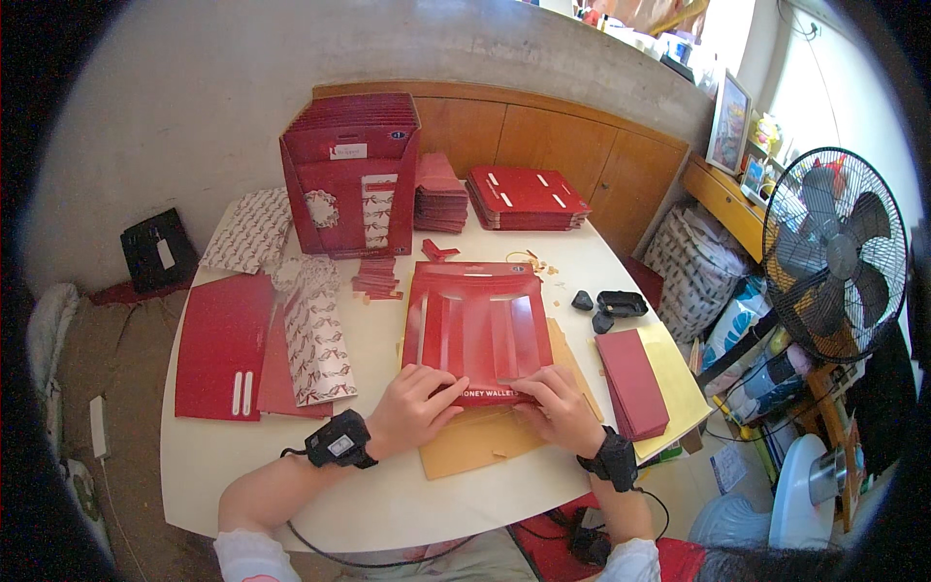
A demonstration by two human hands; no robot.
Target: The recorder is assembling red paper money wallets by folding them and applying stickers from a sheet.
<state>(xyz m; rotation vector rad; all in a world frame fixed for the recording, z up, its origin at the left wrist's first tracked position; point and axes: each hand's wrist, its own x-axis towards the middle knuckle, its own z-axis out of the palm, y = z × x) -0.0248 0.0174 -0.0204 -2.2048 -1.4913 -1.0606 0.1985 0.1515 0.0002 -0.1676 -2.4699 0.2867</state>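
Observation:
A flat red cardboard package (pixel 478 325) with two glossy vertical panels and a hang slot at its far edge lies in front of me. My left hand (pixel 415 407) grips its near edge at the left, thumb and fingertips pressed along it. At the right end of the same edge, my right hand (pixel 562 411) pinches it between thumb and fingers. Under the package is a tan cardboard sheet (pixel 465 458). Left of it lie a bow-patterned paper strip (pixel 318 354) and a red card sheet (pixel 221 339) with two white slots.
Behind stand a tall red display box (pixel 335 209), a stack of dark red pieces (pixel 441 199) and stacked red cards (pixel 527 194). Small black cases (pixel 621 305) and red envelopes (pixel 632 383) on yellow sheets (pixel 677 393) sit right. A fan (pixel 839 254) stands beyond the table.

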